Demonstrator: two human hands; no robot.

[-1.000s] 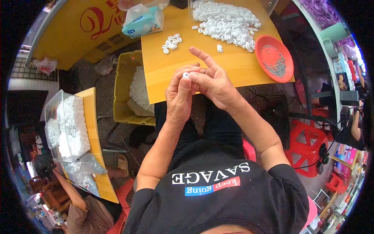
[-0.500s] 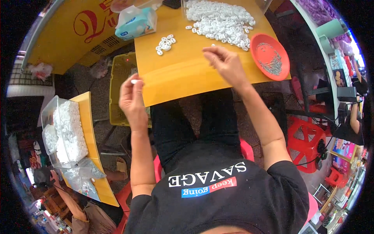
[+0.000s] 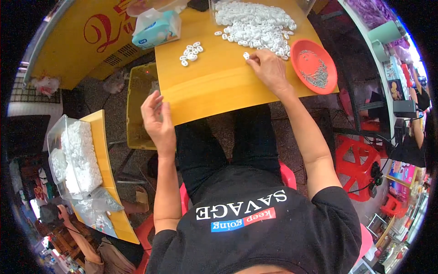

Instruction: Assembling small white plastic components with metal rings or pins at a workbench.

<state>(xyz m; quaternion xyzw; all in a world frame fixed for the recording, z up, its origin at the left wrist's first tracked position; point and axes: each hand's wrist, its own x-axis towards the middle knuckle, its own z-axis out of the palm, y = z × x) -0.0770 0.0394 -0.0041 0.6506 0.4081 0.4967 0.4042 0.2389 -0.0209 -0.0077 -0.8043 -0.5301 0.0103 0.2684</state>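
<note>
My right hand (image 3: 272, 71) pinches a small white oval plastic piece with dark holes (image 3: 246, 55) between thumb and fingertips, just above the yellow table (image 3: 205, 96). Directly behind it spreads a big heap of the same white pieces (image 3: 255, 23). My left hand (image 3: 157, 122) is at the table's left edge, over a yellow crate (image 3: 137, 105); its fingers are apart and no piece shows in them. A small group of white pieces (image 3: 191, 53) lies toward the table's far left. To the right of my right hand is a red plate (image 3: 304, 77) with thin grey metal parts (image 3: 320, 76).
A blue tissue pack (image 3: 157, 31) stands at the far left corner. On a side table at left, a clear tub (image 3: 59, 171) of white pieces sits beside plastic bags (image 3: 98, 208). Another person's arm (image 3: 82, 237) shows there. A red stool (image 3: 358, 166) stands at right.
The white piece has gone from my left hand, whose fingers have spread. My right hand has moved slightly right and down onto a white piece near the heap.
</note>
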